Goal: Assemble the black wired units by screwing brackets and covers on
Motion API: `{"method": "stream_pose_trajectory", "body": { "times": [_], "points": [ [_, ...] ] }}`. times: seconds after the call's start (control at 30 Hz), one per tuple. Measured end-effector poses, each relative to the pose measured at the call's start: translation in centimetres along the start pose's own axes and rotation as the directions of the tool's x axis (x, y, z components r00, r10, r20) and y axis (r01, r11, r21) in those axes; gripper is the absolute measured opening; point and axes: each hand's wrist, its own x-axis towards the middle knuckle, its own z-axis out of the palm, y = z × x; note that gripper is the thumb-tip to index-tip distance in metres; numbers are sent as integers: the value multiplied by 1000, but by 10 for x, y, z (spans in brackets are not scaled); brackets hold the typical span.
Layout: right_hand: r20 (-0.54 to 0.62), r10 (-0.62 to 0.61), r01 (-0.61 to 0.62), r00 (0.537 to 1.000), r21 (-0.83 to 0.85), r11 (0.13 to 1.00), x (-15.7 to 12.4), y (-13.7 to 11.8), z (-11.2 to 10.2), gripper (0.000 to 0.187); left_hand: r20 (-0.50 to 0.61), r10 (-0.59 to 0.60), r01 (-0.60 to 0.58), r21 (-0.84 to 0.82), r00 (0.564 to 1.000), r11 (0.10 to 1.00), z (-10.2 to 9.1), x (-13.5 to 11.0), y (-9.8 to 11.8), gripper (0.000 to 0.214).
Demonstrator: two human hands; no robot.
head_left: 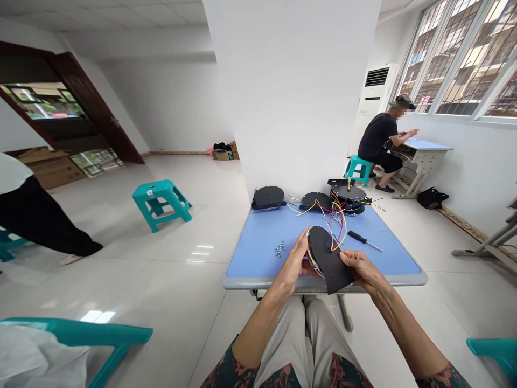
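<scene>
A black round-ended plate assembly (328,258) with red, yellow and white wires is held tilted over the front of the blue table (258,237). My left hand (293,264) grips its left rim, fingers passing underneath. On the right edge, my right hand (361,268) pinches the plate between thumb and fingers. Small silver screws (280,248) lie in a loose pile left of it. A black-handled screwdriver (365,241) rests to the right, its shaft pointing right.
Similar black round units stand along the table's back: one at left (269,197), one in the middle (315,201), and a stack (348,193) at right. A teal stool (161,202) is on the floor at left. Another person (382,137) sits at a far desk.
</scene>
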Motion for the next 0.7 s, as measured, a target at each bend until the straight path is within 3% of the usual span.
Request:
{"method": "stream_pose_trajectory", "body": {
  "times": [0.4, 0.57, 0.7],
  "points": [
    [-39, 59, -59, 997, 19, 998, 2, 4, -5, 46, -56, 74, -76, -36, 996, 996, 7, 1, -5, 69],
    [-56, 187, -187, 981, -1, 982, 4, 0, -9, 37, -69, 31, -32, -9, 997, 999, 11, 9, 2, 58],
    [-79, 221, -221, 972, 9, 975, 4, -3, -9, 24, -90, -43, 44, 12, 995, 999, 12, 16, 4, 55]
  ]
}}
